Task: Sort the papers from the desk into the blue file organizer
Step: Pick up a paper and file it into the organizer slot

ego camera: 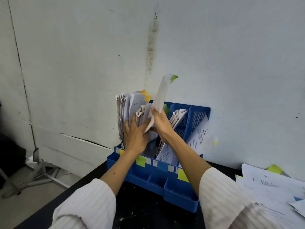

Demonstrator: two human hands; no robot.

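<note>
The blue file organizer (pixel 166 184) stands on the black desk against the wall, with coloured sticky labels on its front. My right hand (pixel 160 123) grips a sheet with a green tag (pixel 160 95), held upright above the second slot. My left hand (pixel 134 133) is spread flat against the papers (pixel 125 111) standing in the left slots, pushing them leftward. More papers (pixel 177 120) stand in the third slot, and one printed sheet (pixel 200 134) leans out of the rightmost slot.
A loose pile of papers (pixel 270 187) with yellow-green tags lies on the desk (pixel 145 210) at the right. The wall rises directly behind the organizer. Left of the desk's edge, a metal stand (pixel 41 171) rests on the floor.
</note>
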